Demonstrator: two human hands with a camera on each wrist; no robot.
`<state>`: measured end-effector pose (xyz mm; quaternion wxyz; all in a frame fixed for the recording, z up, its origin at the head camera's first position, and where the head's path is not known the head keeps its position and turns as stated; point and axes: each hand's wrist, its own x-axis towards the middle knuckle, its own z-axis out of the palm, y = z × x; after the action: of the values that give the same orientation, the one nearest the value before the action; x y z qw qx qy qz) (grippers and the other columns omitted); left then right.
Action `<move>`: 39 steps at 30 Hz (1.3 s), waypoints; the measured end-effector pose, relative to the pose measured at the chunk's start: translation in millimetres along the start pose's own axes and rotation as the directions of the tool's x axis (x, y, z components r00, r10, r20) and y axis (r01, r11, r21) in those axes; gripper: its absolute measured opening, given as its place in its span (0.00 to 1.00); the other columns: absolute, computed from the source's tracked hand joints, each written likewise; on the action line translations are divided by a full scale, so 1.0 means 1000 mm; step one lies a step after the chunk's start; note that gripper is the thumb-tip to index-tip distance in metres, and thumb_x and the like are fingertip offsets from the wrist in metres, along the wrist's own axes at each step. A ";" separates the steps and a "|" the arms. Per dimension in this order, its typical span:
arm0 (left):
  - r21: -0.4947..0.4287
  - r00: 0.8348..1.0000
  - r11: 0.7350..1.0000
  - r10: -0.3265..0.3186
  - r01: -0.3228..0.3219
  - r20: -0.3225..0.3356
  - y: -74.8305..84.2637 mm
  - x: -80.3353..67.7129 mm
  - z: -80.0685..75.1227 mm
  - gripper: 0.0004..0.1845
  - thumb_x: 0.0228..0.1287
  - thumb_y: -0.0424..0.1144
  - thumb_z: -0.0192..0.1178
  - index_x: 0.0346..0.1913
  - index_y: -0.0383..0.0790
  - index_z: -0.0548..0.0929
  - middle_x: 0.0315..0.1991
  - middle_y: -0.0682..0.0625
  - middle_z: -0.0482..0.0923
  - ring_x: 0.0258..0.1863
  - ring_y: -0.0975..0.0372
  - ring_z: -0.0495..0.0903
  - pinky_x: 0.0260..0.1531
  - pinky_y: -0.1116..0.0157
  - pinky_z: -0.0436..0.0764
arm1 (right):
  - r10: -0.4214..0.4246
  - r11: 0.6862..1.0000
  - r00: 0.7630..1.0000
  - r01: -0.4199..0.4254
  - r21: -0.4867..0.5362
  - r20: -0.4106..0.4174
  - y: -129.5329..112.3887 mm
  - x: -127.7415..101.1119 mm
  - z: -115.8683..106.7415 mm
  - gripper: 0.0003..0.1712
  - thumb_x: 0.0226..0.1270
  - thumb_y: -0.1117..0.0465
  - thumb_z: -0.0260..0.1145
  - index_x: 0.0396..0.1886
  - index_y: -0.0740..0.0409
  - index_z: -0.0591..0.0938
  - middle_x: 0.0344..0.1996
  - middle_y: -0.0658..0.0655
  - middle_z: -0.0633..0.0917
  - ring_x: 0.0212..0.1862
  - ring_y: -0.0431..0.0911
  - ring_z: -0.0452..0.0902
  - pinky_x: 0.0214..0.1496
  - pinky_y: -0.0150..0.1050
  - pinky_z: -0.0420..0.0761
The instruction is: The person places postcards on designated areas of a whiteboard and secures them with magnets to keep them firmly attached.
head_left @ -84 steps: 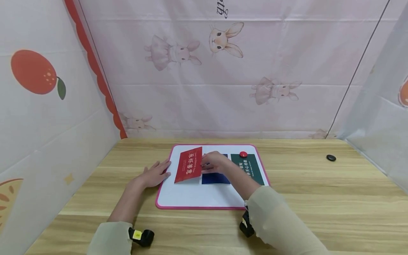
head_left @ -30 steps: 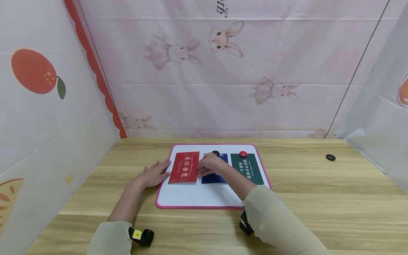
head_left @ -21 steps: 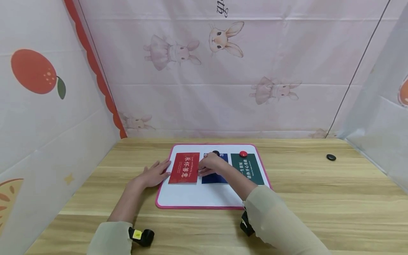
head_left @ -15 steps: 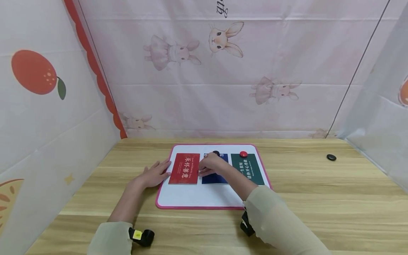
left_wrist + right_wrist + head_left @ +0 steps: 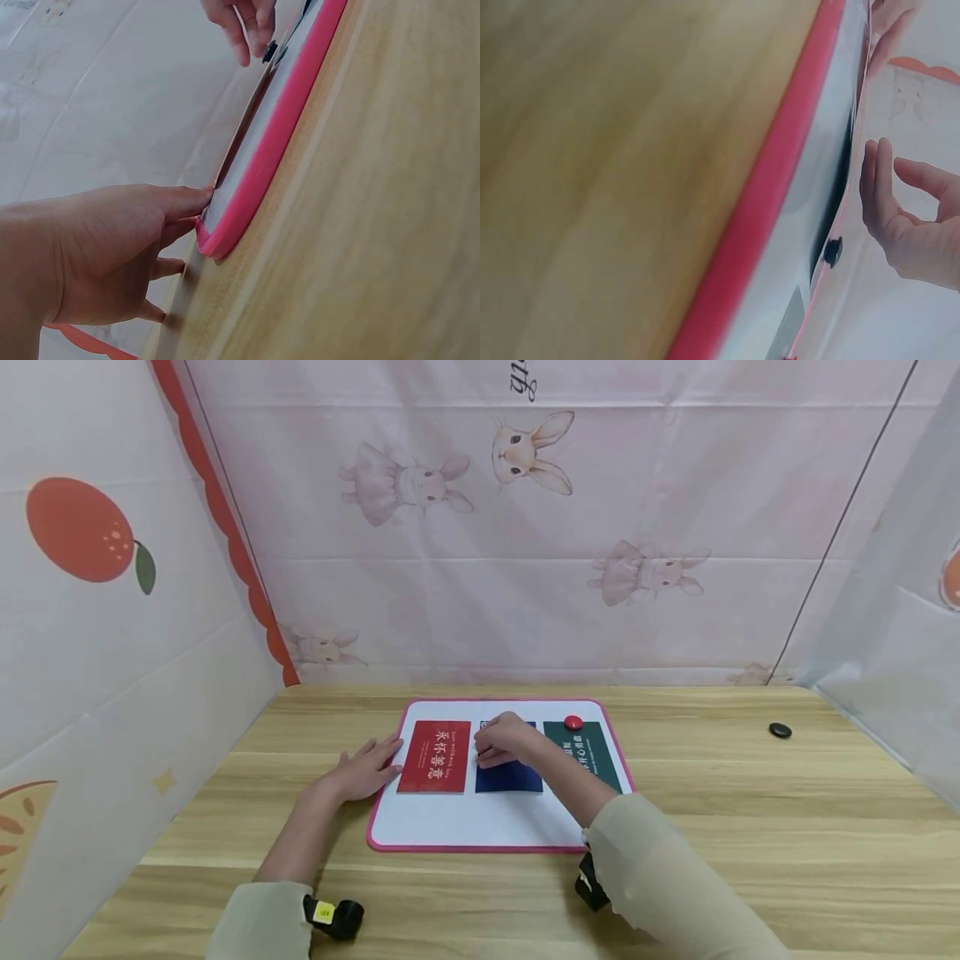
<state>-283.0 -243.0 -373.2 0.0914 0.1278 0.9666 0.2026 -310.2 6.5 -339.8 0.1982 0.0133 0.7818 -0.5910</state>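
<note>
Wooden table (image 5: 750, 827) bears pink-rimmed whiteboard (image 5: 465, 827), black disc (image 5: 780, 731).

Head cam: high, facing fwd/down over whiteboard (image 5: 465, 822). Wrist cams: low, close at its pink rim; all share board.

both arms wear loose, pale beige-green sleeves of a thin fabric, the left sleeve (image 5: 262, 920) ending in a gathered cuff low on the forearm and the right sleeve (image 5: 667, 885) reaching to about mid-forearm. a small black camera unit (image 5: 335, 917) with a round yellow sticker sits at the left wrist, and a matching black unit (image 5: 592, 883) sits under the right forearm. the left hand (image 5: 362, 771) and right hand (image 5: 504, 739) are bare, without rings or gloves.
</note>
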 end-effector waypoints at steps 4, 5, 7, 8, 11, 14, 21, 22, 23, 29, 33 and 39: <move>-0.002 1.000 1.000 -0.005 0.005 0.003 0.000 0.000 0.001 0.32 0.68 0.46 0.48 0.71 0.40 0.54 0.71 0.42 0.45 0.68 0.42 0.38 0.57 0.37 0.32 | -0.031 0.999 1.000 0.030 -0.030 -0.008 0.003 -0.001 -0.010 0.17 0.63 0.67 0.60 0.50 0.71 0.75 0.38 0.65 0.81 0.35 0.52 0.81 0.37 0.39 0.81; -0.002 1.000 1.000 -0.005 0.005 0.004 0.001 0.000 0.002 0.32 0.68 0.46 0.48 0.71 0.40 0.54 0.71 0.42 0.45 0.68 0.42 0.38 0.57 0.37 0.32 | -0.038 0.998 0.999 0.037 -0.043 -0.014 0.004 -0.001 -0.013 0.17 0.63 0.67 0.60 0.50 0.71 0.76 0.38 0.65 0.81 0.34 0.51 0.81 0.37 0.39 0.81; -0.008 1.000 1.000 -0.006 0.006 0.006 0.002 0.000 0.002 0.32 0.68 0.46 0.48 0.71 0.40 0.54 0.71 0.42 0.45 0.68 0.42 0.38 0.57 0.37 0.32 | -0.053 0.996 0.998 0.051 -0.069 -0.027 0.007 -0.002 -0.020 0.17 0.62 0.68 0.61 0.50 0.71 0.76 0.37 0.64 0.81 0.32 0.49 0.80 0.36 0.38 0.81; -0.008 1.000 1.000 -0.007 0.007 0.007 0.002 0.000 0.003 0.32 0.68 0.46 0.48 0.71 0.40 0.54 0.71 0.43 0.45 0.68 0.42 0.38 0.57 0.37 0.32 | -0.060 0.995 0.998 0.057 -0.080 -0.032 0.009 -0.002 -0.024 0.17 0.62 0.68 0.60 0.50 0.71 0.76 0.37 0.63 0.81 0.32 0.49 0.80 0.36 0.38 0.81; -0.008 1.000 1.000 -0.009 0.009 0.004 0.002 0.001 0.004 0.32 0.68 0.46 0.48 0.71 0.40 0.54 0.71 0.43 0.45 0.68 0.42 0.38 0.57 0.37 0.32 | -0.075 0.991 0.996 0.068 -0.113 -0.055 0.013 -0.002 -0.037 0.17 0.62 0.67 0.61 0.50 0.71 0.76 0.37 0.64 0.81 0.30 0.47 0.78 0.36 0.36 0.81; -0.006 1.000 1.000 -0.006 0.006 0.002 0.002 0.001 0.004 0.31 0.69 0.46 0.47 0.71 0.40 0.54 0.71 0.43 0.44 0.68 0.42 0.38 0.58 0.37 0.32 | -0.078 0.989 0.994 0.068 -0.132 -0.074 0.017 -0.004 -0.051 0.18 0.62 0.68 0.60 0.51 0.72 0.75 0.39 0.64 0.81 0.30 0.46 0.77 0.37 0.35 0.80; -0.017 1.000 1.000 -0.001 0.001 -0.008 0.000 0.000 0.003 0.32 0.68 0.46 0.48 0.71 0.39 0.54 0.71 0.43 0.45 0.68 0.42 0.38 0.57 0.37 0.32 | -0.078 0.982 0.990 0.056 -0.179 -0.120 0.024 -0.006 -0.080 0.18 0.64 0.67 0.59 0.52 0.72 0.75 0.40 0.66 0.81 0.33 0.48 0.78 0.38 0.35 0.80; -0.018 1.000 1.000 0.001 -0.001 -0.009 0.000 -0.001 0.003 0.32 0.68 0.46 0.48 0.71 0.39 0.54 0.71 0.42 0.45 0.68 0.42 0.38 0.57 0.37 0.32 | -0.083 0.982 0.989 0.061 -0.180 -0.123 0.026 -0.006 -0.084 0.18 0.64 0.67 0.58 0.51 0.73 0.75 0.40 0.66 0.81 0.32 0.47 0.78 0.37 0.35 0.80; -0.019 1.000 1.000 0.003 -0.003 -0.009 0.000 -0.001 0.003 0.32 0.68 0.46 0.48 0.71 0.39 0.54 0.71 0.42 0.45 0.68 0.42 0.38 0.57 0.37 0.32 | -0.086 0.982 0.988 0.063 -0.177 -0.127 0.027 -0.006 -0.087 0.17 0.65 0.66 0.58 0.51 0.73 0.75 0.39 0.66 0.81 0.31 0.46 0.78 0.37 0.36 0.80; -0.023 1.000 1.000 0.011 -0.011 -0.009 0.000 -0.001 0.002 0.31 0.69 0.45 0.47 0.71 0.39 0.54 0.71 0.42 0.45 0.68 0.41 0.38 0.57 0.37 0.32 | -0.091 0.985 0.987 0.069 -0.157 -0.136 0.033 -0.009 -0.106 0.19 0.64 0.69 0.58 0.52 0.76 0.73 0.35 0.65 0.81 0.25 0.42 0.76 0.35 0.35 0.81; -0.017 1.000 1.000 0.016 -0.016 -0.011 -0.001 -0.001 0.001 0.31 0.69 0.45 0.47 0.71 0.38 0.54 0.71 0.41 0.45 0.68 0.41 0.38 0.57 0.36 0.33 | -0.089 0.983 0.985 0.063 -0.173 -0.149 0.034 -0.012 -0.116 0.19 0.65 0.68 0.57 0.54 0.75 0.72 0.36 0.65 0.80 0.25 0.43 0.76 0.35 0.34 0.80; -0.005 0.999 0.999 0.035 -0.035 -0.012 -0.002 -0.001 0.001 0.30 0.69 0.44 0.46 0.70 0.38 0.55 0.71 0.41 0.46 0.68 0.41 0.39 0.56 0.36 0.33 | -0.091 0.974 0.981 0.052 -0.221 -0.171 0.039 -0.017 -0.130 0.20 0.66 0.66 0.57 0.54 0.74 0.71 0.43 0.68 0.78 0.34 0.50 0.77 0.39 0.36 0.80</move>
<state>-282.7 -244.7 -374.7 0.0822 0.1434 0.9642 0.2074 -322.3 142.5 -341.1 0.1054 0.0169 0.8560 -0.5059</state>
